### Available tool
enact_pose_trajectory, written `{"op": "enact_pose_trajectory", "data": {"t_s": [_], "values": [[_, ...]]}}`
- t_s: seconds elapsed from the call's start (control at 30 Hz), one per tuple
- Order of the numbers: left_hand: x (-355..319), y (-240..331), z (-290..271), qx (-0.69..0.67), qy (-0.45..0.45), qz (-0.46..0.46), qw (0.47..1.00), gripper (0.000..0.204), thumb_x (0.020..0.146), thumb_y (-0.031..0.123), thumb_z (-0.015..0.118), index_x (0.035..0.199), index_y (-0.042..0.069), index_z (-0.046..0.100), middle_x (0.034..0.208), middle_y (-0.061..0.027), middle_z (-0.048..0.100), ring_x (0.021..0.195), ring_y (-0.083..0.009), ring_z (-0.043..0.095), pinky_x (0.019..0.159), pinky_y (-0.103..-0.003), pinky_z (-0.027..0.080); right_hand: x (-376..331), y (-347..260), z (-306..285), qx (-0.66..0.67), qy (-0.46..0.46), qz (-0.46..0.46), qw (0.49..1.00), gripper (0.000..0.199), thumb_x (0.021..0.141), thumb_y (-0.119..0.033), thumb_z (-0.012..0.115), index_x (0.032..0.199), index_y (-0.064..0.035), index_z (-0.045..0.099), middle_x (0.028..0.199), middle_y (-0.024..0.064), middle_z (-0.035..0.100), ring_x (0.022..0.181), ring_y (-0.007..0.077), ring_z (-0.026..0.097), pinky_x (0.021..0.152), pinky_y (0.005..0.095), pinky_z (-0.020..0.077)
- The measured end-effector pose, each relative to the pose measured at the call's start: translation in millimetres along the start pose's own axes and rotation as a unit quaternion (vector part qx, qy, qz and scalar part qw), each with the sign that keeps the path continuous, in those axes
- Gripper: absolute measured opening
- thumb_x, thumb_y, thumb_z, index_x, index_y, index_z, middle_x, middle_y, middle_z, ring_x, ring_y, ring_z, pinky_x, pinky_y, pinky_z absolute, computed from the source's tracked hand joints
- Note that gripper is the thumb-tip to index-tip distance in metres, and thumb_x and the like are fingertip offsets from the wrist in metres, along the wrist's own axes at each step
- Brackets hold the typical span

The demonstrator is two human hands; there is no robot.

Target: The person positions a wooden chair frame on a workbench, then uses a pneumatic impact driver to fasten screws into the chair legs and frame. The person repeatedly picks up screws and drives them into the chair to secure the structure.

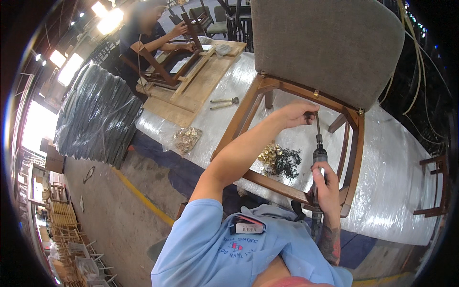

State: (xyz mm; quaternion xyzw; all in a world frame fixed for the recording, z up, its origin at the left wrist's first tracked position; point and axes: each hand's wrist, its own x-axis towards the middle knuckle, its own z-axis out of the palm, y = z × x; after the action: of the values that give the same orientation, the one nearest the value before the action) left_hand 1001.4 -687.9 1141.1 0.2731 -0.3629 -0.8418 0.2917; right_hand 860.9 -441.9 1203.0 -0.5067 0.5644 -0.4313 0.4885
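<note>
A plastic-covered desk [397,167] spreads across the workshop before you. Your right hand [326,187] wraps its fingers around a power screwdriver [320,155], its bit over the opening of the wooden chair frame [355,158]; your left hand [297,115] has its fingers pinched at the bit's tip, holding what, I cannot tell. Brass-coloured fittings [267,154] and small black fasteners [288,164] lie heaped within the frame's outline. The grey backrest [327,45] blocks your far side. Leftward are bagged fittings [186,139] and pincers [224,103]; rightward, open plastic reaches a dark wooden frame [437,184]. The desk's near edge runs just beside the chair.

Room over the table [394,191] right of the seat frame [355,160] — gray backrest [325,50] in the way beyond
</note>
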Motion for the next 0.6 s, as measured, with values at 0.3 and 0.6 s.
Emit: {"op": "enact_pose_trajectory", "data": {"t_s": [0.3,0.6], "values": [[4,-2,-3,-0.003,-0.038,-0.006,0.999,0.019,0.095,0.024,0.068,0.094,0.006,0.064,0.083,-0.0013,0.059,0.072,-0.0109,0.054,0.064,-0.027,0.047,-1,1,3,-0.031,0.014,-0.034,0.999,0.021,0.096,-0.022,0.061,0.104,-0.0029,0.062,0.087,0.0005,0.058,0.08,0.0089,0.051,0.073,0.0254,0.0429],[4,1,-6,-0.079,-0.021,0.009,0.997,0.023,0.1,0.015,0.056,0.103,-0.007,0.061,0.103,-0.0145,0.067,0.083,-0.012,0.065,0.071,-0.02,0.058,-5,7,12,0.007,0.119,-0.066,0.991,0.015,0.094,-0.018,0.061,0.101,-0.0051,0.061,0.084,-0.0024,0.053,0.074,0.0067,0.048,0.063,0.0226,0.0401]]}}
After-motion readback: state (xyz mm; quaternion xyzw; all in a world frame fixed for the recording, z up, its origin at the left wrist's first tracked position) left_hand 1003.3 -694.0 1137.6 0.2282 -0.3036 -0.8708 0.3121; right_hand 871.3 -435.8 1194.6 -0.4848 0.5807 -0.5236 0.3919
